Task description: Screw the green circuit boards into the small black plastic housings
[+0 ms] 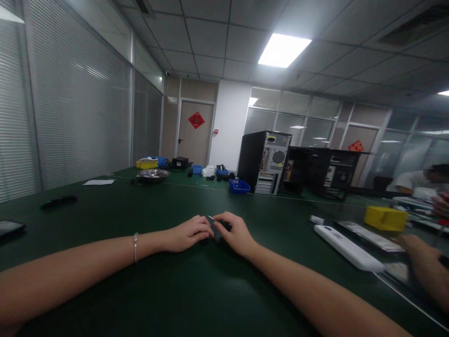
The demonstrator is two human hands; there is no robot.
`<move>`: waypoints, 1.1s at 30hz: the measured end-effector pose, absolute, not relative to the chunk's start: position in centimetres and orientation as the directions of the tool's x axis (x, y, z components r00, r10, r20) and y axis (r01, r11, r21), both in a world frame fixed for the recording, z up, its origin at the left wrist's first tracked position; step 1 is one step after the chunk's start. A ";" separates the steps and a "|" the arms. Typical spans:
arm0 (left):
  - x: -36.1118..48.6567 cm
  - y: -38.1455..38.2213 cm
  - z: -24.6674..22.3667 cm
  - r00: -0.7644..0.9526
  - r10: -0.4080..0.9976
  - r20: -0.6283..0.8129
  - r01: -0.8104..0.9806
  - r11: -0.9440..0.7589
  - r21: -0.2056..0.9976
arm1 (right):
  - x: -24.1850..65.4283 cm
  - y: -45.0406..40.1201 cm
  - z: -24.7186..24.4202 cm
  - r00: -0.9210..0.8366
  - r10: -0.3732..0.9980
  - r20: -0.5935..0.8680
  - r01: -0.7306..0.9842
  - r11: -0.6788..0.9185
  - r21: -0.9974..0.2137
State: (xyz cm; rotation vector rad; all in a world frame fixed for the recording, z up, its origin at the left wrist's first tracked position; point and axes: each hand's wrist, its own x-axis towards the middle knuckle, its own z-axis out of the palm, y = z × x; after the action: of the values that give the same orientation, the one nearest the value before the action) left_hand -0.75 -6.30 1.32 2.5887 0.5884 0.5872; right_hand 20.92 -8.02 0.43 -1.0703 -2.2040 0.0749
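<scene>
My left hand (191,233) rests low over the green table (168,285), fingers closed and curled down around a small dark thing, mostly hidden, that I cannot make out. Just to its right, my right hand (235,233) is closed in a pinch on a thin, pointed tool (211,218), whose light tip pokes out toward the left hand. A dark part shows under the right fingers. The two hands are close, with a narrow gap between the fingertips.
Computer towers (264,161) stand at the back right, beside a blue bin (239,186). A metal bowl (153,175) is back left. On the right lie a white power strip (347,247), a yellow box (386,218) and another person's hand (423,264). A phone (10,228) lies far left.
</scene>
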 end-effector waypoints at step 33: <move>-2.1 -5.0 1.8 0.781 0.610 0.133 0.335 -0.590 0.735 | 22.1 -8.4 2.5 -0.577 0.815 0.054 0.781 0.570 -0.256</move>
State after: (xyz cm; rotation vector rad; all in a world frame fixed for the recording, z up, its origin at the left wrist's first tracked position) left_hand -2.12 -4.96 1.80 2.2428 0.6983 0.4873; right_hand 22.13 -8.39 2.54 -1.3498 -2.6335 0.3068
